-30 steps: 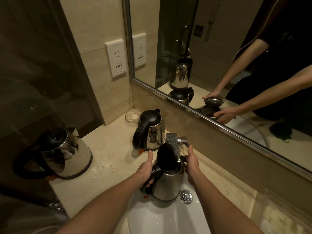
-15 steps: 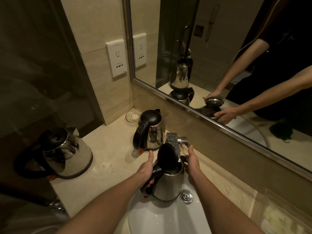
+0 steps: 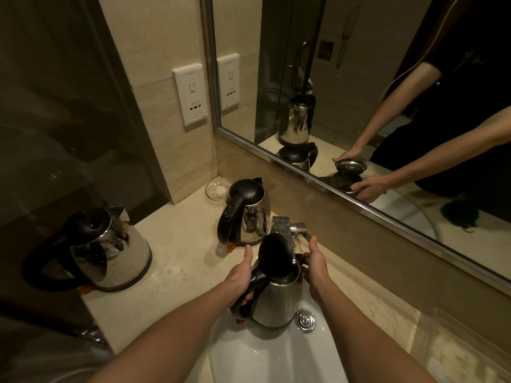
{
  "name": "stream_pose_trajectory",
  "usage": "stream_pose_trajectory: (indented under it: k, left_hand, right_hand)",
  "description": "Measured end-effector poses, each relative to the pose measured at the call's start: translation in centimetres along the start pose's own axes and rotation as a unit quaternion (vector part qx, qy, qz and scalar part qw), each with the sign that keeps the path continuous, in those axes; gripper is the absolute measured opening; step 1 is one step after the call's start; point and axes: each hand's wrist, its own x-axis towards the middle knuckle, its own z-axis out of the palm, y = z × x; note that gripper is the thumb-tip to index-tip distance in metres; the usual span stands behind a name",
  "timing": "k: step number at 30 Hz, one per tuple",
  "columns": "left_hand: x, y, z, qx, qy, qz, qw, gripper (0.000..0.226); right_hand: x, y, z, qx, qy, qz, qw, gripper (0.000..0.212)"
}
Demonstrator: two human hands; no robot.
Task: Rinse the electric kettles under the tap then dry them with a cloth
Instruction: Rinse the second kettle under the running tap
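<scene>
A steel kettle with its black lid raised stands in the white basin, under the chrome tap. My left hand grips its black handle. My right hand is at the kettle's far side, thumb stretched up toward the tap lever, and its fingers are hidden behind the kettle. Whether water runs from the tap I cannot make out. A second kettle with its lid down stands on the counter behind the tap. A third kettle stands at the counter's left end. No cloth is in view.
A small glass dish sits in the back corner under a wall socket. The mirror runs along the back wall. The basin's drain plug lies to the right of the held kettle. Water drops speckle the beige counter.
</scene>
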Motion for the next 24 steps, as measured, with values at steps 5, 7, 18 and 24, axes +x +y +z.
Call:
stream_pose_trajectory:
  k: [5,7,18,24]
  left_hand:
    - [-0.02,0.07,-0.02,0.002,-0.002,0.003,1.0,0.116]
    - [-0.04,0.06,-0.04,0.008,-0.001,0.004,1.0,0.115]
    - [-0.08,0.03,-0.04,0.01,0.002,0.002,1.0,0.114]
    - [0.02,0.06,-0.06,0.006,0.006,0.005,1.0,0.11]
  right_hand:
    - [-0.23,-0.14,-0.02,0.004,-0.001,0.0,1.0,0.074]
    - [-0.36,-0.2,-0.05,0.003,0.0,-0.003,1.0,0.072]
    - [-0.42,-0.11,0.14,-0.008,0.002,-0.009,1.0,0.074]
    - [-0.48,-0.18,0.15,-0.007,0.003,-0.01,1.0,0.072]
